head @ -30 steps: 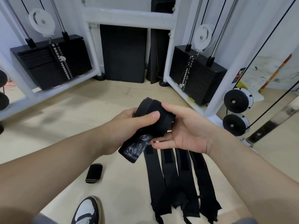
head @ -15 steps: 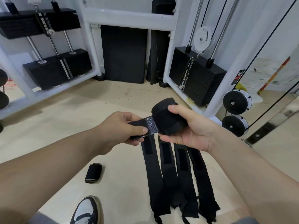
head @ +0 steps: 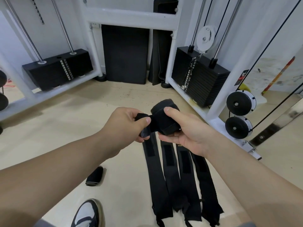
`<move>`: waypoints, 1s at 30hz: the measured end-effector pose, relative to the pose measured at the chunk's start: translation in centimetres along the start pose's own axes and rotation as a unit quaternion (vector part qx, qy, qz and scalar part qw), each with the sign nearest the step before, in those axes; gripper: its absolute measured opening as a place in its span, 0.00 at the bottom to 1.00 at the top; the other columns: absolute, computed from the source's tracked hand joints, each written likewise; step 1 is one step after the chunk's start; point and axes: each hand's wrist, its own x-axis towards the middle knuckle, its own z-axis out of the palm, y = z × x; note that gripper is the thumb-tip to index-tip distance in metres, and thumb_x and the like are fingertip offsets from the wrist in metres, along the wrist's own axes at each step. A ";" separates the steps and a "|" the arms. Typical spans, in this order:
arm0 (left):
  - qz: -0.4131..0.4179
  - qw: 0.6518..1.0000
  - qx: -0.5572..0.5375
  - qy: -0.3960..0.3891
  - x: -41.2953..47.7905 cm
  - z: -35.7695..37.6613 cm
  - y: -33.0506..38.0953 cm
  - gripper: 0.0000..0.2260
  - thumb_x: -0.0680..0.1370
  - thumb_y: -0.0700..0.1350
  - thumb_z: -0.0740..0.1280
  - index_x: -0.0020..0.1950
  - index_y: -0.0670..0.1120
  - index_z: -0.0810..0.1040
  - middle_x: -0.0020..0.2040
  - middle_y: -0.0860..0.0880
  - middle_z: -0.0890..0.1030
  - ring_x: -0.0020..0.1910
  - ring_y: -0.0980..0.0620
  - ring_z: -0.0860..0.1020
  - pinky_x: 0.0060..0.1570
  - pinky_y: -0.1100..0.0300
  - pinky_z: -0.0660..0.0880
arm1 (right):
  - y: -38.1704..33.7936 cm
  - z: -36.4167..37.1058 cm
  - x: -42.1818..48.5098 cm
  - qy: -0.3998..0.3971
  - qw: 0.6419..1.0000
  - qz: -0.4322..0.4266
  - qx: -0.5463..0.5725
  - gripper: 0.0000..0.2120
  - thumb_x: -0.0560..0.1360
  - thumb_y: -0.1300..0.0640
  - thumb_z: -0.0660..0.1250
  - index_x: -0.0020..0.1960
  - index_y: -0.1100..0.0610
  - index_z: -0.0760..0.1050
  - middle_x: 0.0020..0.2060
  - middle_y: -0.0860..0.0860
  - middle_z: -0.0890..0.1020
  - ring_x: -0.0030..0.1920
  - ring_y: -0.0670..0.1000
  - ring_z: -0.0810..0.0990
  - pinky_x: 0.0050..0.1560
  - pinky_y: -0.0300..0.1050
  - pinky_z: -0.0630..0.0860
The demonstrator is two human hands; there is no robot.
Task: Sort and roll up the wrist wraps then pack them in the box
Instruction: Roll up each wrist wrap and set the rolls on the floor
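Note:
A rolled black wrist wrap is held in front of me above the floor. My right hand cups the roll from below, thumb over its top. My left hand pinches the wrap's loose tail end between thumb and fingers, right beside the roll. Below the hands, several flat black wrist wraps lie side by side on the floor, their Velcro patches facing up. One finished rolled wrap lies on the floor to the left. No box is in view.
A white cable machine frame with black weight stacks surrounds the back and right. Black mats lean against the wall. Pulley wheels sit at the right. My shoe is at the bottom.
My left hand pulled the tail out to the left of the roll, then came back in close to it. The left weight stack rose and came back down.

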 end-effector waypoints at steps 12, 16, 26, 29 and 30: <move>0.045 0.997 0.047 0.046 -1.1 1.1 1.7 0.10 0.80 0.43 0.75 0.46 0.38 0.79 0.33 0.40 0.85 0.26 0.59 0.81 0.28 0.68 0.75 | 1.1 0.9 0.1 -0.026 0.998 -0.050 0.032 0.19 0.81 0.51 0.74 0.69 0.59 0.81 0.62 0.58 0.87 0.63 0.59 0.86 0.64 0.60 0.83; 0.064 0.995 0.062 0.052 -1.2 1.2 1.9 0.07 0.80 0.43 0.74 0.46 0.41 0.80 0.33 0.44 0.86 0.27 0.59 0.82 0.30 0.67 0.77 | 1.4 1.4 0.2 -0.038 0.998 -0.040 0.025 0.20 0.82 0.47 0.72 0.70 0.56 0.80 0.62 0.58 0.86 0.63 0.59 0.86 0.66 0.62 0.82; 0.127 0.988 0.087 0.019 -1.3 1.0 1.3 0.04 0.80 0.39 0.72 0.50 0.47 0.80 0.37 0.50 0.86 0.38 0.51 0.87 0.45 0.48 0.85 | 1.0 2.3 -0.1 -0.016 0.999 -0.025 -0.027 0.21 0.83 0.41 0.67 0.67 0.54 0.82 0.59 0.54 0.89 0.59 0.56 0.87 0.69 0.62 0.80; 0.163 0.982 0.081 0.045 -1.0 0.6 1.0 0.05 0.80 0.40 0.73 0.47 0.48 0.81 0.36 0.51 0.86 0.35 0.53 0.86 0.40 0.52 0.84 | 0.9 2.6 -0.5 -0.040 0.999 -0.011 -0.008 0.21 0.84 0.41 0.65 0.64 0.55 0.85 0.56 0.55 0.89 0.54 0.54 0.87 0.69 0.63 0.79; 0.176 0.979 0.093 0.052 -0.9 0.6 1.0 0.06 0.80 0.42 0.75 0.45 0.48 0.81 0.35 0.51 0.85 0.34 0.52 0.85 0.38 0.54 0.83 | 0.9 2.7 -0.6 -0.049 0.999 -0.006 -0.007 0.22 0.84 0.41 0.65 0.64 0.56 0.85 0.56 0.56 0.88 0.52 0.55 0.87 0.69 0.63 0.79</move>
